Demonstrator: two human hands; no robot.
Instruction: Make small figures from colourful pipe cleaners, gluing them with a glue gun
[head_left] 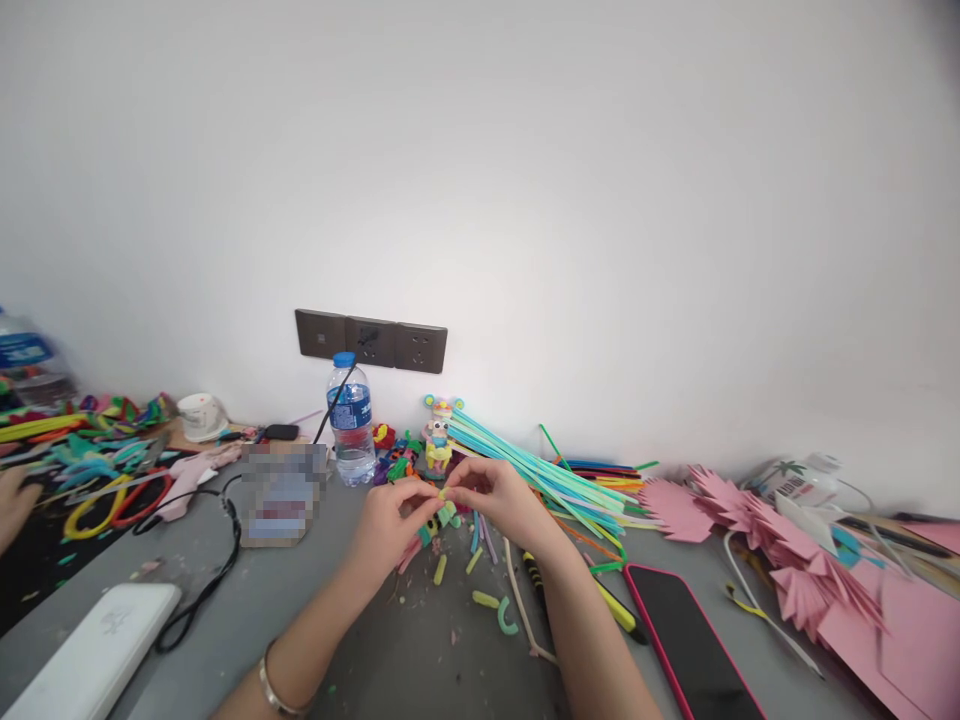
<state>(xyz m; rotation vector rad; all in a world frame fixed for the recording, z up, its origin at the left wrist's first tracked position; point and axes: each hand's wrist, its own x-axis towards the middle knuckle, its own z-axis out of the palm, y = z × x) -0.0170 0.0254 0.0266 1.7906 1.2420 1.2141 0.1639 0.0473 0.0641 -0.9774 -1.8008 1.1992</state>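
Observation:
Over the middle of the grey table, my left hand (pixel 391 517) and my right hand (pixel 501 497) meet fingertip to fingertip. Both pinch a small yellow piece of pipe cleaner (pixel 442 494), mostly covered by the fingers. Just behind them stands a small figure (pixel 438 432) with big eyes and a yellow lower part. Short cut pieces of yellow pipe cleaner (pixel 485 599) and a curved mint-green piece (pixel 508 617) lie below my hands. A bundle of light blue and green pipe cleaners (pixel 547 470) stretches away to the right of the figure.
A water bottle (pixel 351 425) stands at the wall. Scissors (pixel 139 500), a black cable (pixel 234 535) and a white power bank (pixel 97 650) lie left. Another person's hand (pixel 15 505) shows at the left edge. A phone (pixel 690 640) and folded pink paper (pixel 795 560) lie right.

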